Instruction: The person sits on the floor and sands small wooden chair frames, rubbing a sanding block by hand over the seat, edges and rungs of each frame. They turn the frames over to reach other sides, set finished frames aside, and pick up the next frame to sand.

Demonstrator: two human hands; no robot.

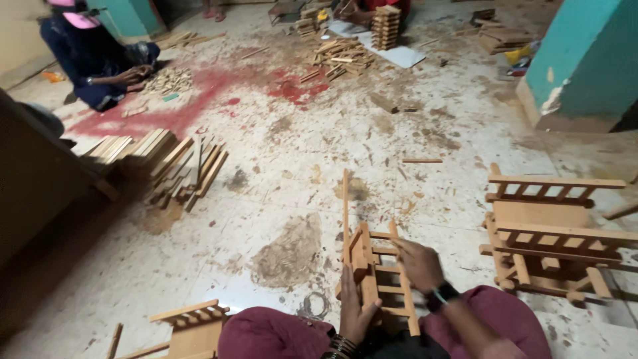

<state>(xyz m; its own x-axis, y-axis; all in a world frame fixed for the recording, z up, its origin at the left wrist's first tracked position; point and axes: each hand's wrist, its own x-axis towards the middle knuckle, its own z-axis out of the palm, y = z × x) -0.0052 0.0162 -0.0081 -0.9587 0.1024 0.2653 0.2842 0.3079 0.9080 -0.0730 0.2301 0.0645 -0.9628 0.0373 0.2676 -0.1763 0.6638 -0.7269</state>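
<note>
I sit on the floor with a small ladder-like wooden frame (377, 269) standing between my knees. My left hand (355, 309) grips the frame's lower left side. My right hand (419, 262), with a dark watch at the wrist, is closed on the frame's upper right rail. A long thin wooden strip (345, 206) stands upright along the frame's left edge. My knees in maroon cloth (279, 336) fill the bottom of the view.
Finished small wooden pieces (551, 239) are stacked at the right. A pile of wooden slats (169, 166) lies at the left, another wooden piece (189, 326) at bottom left. A seated person (100, 60) works far left; more wood stacks (385, 26) stand at the back. A teal pillar (585, 60) rises at the right.
</note>
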